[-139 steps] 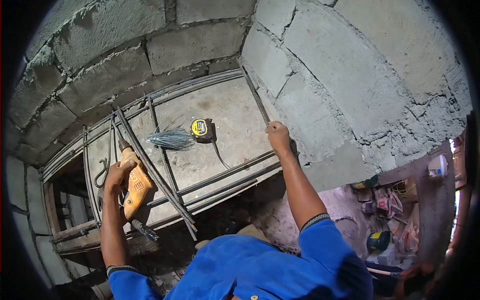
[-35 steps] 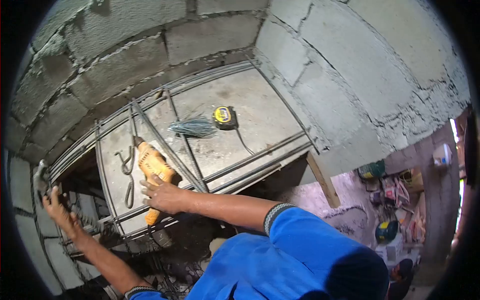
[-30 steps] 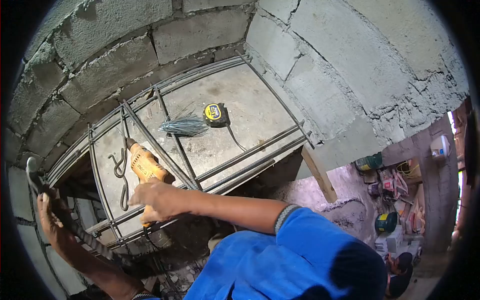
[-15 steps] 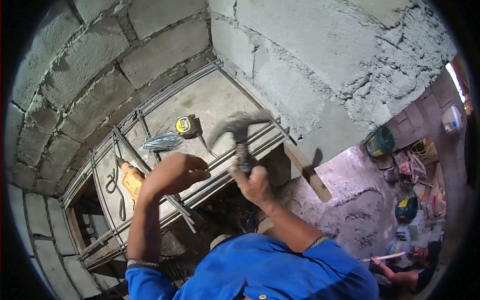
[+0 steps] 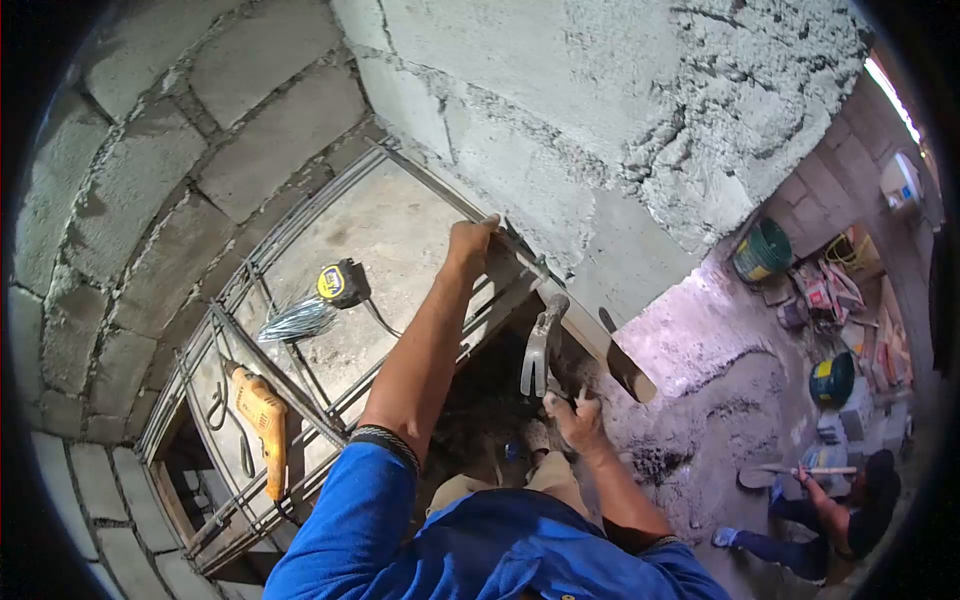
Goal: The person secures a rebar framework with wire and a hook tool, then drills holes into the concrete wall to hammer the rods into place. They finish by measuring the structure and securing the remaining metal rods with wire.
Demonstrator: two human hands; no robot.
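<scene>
My left hand (image 5: 472, 246) is stretched forward, closed around the steel rebar (image 5: 430, 180) along the plastered wall. My right hand (image 5: 578, 420) grips a claw hammer (image 5: 541, 350) low beside the frame's near corner, its claw pointing down toward me. Most of the handle is hard to make out. Left of my forearm, on the board, lie a black-and-yellow tape measure (image 5: 340, 283) and a bundle of tie wire (image 5: 298, 320). Farther left rests a yellow-orange power drill (image 5: 262, 425) with a dark cord.
Hollow-block wall (image 5: 270, 120) rises at the left, rough plastered wall (image 5: 620, 130) ahead. A wooden plank (image 5: 610, 355) juts out at the right. On the lower floor are green buckets (image 5: 762, 250), rubble, and another person (image 5: 840, 515) with a shovel (image 5: 790, 472).
My left hand has moved forward and right from near the drill onto the rebar. The hammer has come down and right from above the rebar, beside the corner. My view has shifted slightly.
</scene>
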